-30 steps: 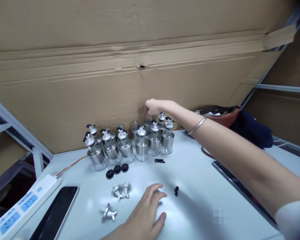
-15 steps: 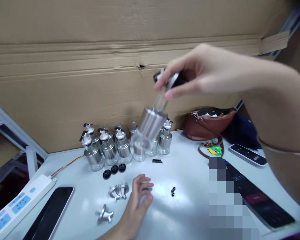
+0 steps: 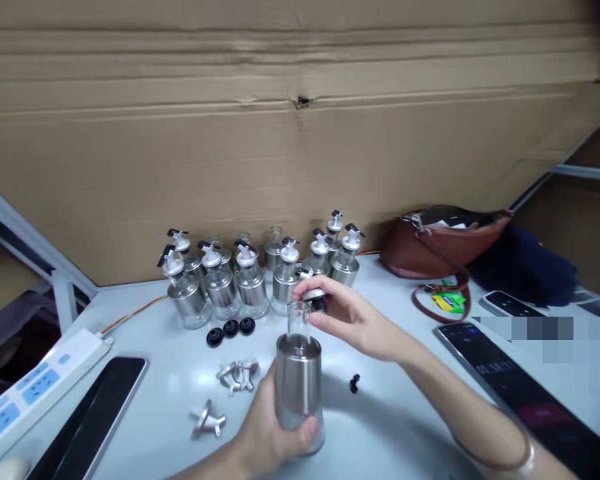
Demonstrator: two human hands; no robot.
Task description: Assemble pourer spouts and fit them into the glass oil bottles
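My left hand (image 3: 265, 433) is wrapped round the steel-sleeved body of a glass bottle (image 3: 299, 383) that stands upright on the white table (image 3: 395, 413). My right hand (image 3: 353, 317) pinches the bottle's spout cap (image 3: 314, 297), which sits just off the open glass neck. Behind them stands a cluster of several similar capped bottles (image 3: 260, 273) against a cardboard wall (image 3: 280, 133). Three black rubber stoppers (image 3: 230, 330) and several small metal spout pieces (image 3: 237, 375) lie left of the bottle.
A small black part (image 3: 353, 383) lies right of the bottle. A white power strip (image 3: 35, 393) and a dark phone (image 3: 95, 417) are at the left. A brown bag (image 3: 445, 243), dark cloth (image 3: 525, 267), another phone (image 3: 505, 303) and a black tablet (image 3: 520, 393) are at the right.
My right hand brought a bottle down from the back cluster to the table in front of me. My left hand took hold of its body, and the cap now sits off the neck.
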